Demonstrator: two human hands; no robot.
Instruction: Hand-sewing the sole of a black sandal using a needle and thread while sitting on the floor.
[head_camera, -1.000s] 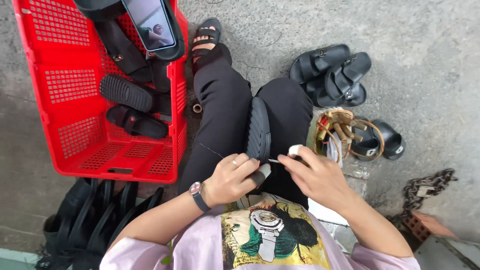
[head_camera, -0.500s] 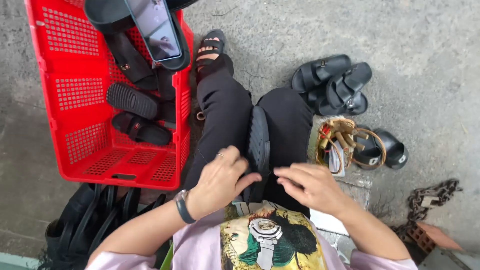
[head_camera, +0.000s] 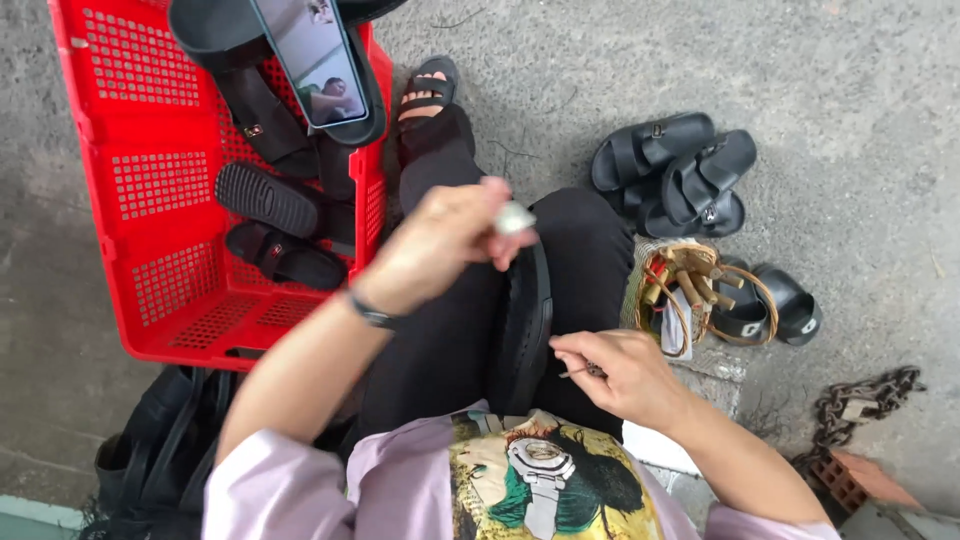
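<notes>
Black rubber sandal (head_camera: 527, 320) (ridged), both hands (head_camera: 440, 245) pinching.

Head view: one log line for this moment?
left hand: raised, pinching small silver object | right hand: on lap, thin tool | black rubber sandal: on lap | red plastic crate: left

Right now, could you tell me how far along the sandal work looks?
Some black sandals already lie in the red crate. In hand: one black sandal on the lap, left hand raised, right hand pinching something thin. More sandals wait on the concrete.
</notes>
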